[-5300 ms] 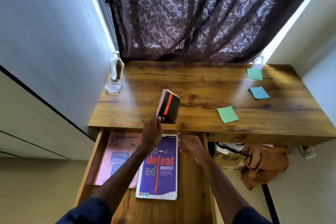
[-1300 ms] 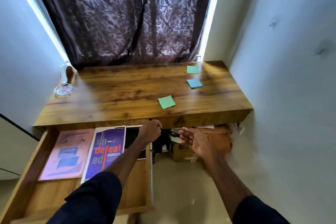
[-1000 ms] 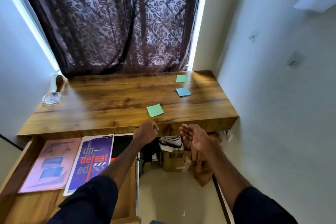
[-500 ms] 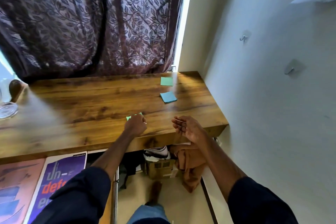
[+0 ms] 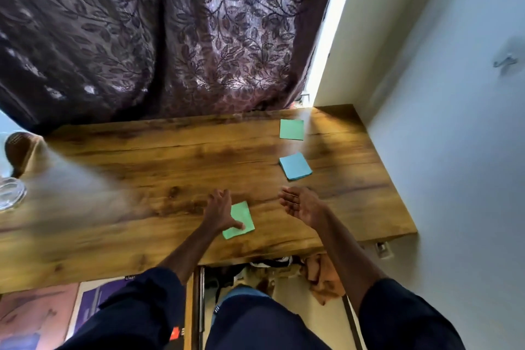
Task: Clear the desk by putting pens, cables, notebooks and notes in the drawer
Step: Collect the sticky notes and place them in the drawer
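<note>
Across brown wooden desk [image 5: 170, 167], drag square green paper note [image 5: 243, 212] edgeward under spread left hand [image 5: 218, 212]; pinch with wide, empty right hand [image 5: 302, 204].

Left hand [image 5: 218, 212]: up from the drawer [image 5: 189, 307] and out onto the desk [image 5: 127, 179], fingers spread, thumb now pressing the near green note [image 5: 242, 217].
Right hand [image 5: 301, 204]: risen from below the desk front, now palm-open above the top.
</note>
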The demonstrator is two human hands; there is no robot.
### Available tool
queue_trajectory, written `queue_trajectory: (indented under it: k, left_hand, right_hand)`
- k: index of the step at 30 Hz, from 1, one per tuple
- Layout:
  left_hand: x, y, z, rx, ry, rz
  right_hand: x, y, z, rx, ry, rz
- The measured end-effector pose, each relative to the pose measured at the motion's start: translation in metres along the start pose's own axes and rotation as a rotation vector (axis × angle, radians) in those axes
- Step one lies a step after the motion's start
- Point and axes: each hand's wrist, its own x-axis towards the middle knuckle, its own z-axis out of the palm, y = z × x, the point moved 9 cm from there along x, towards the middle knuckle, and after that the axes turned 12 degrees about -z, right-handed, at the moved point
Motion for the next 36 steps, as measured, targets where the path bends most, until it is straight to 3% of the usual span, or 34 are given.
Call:
queue_trajectory:
  k: [8, 12, 15, 19, 24, 30, 33, 36]
  left_hand:
    - [0.050, 0.034, -0.010, -0.121, -0.046, 0.014]
    - [0.073, 0.050, -0.016, -0.103, -0.084, 0.023]
    - [0.083, 0.059, -0.012, -0.073, -0.111, 0.044]
    - [0.092, 0.066, -0.008, -0.148, -0.077, 0.073]
    - [0.110, 0.062, -0.019, -0.739, -0.069, -0.010]
    - [0.130, 0.056, -0.024, -0.931, -0.162, -0.072]
    - [0.130, 0.052, -0.037, -0.921, -0.070, -0.020]
    - [0.134, 0.052, -0.046, -0.878, 0.022, 0.062]
  right_hand:
    - [0.070, -0.028, -0.001, 0.000, 0.048, 0.024]
    - [0.099, -0.047, -0.011, -0.120, 0.093, -0.007]
    - [0.122, -0.064, -0.031, -0.312, 0.200, -0.181]
    - [0.131, -0.098, -0.056, -0.881, 0.449, -0.341]
    - [0.152, -0.091, -0.042, -1.217, 0.293, -0.299]
    - [0.167, -0.073, -0.046, -1.109, 0.277, -0.198]
    - [0.169, -0.072, -0.046, -1.025, 0.254, -0.179]
    - [0.169, -0.079, -0.038, -1.117, 0.265, -0.252]
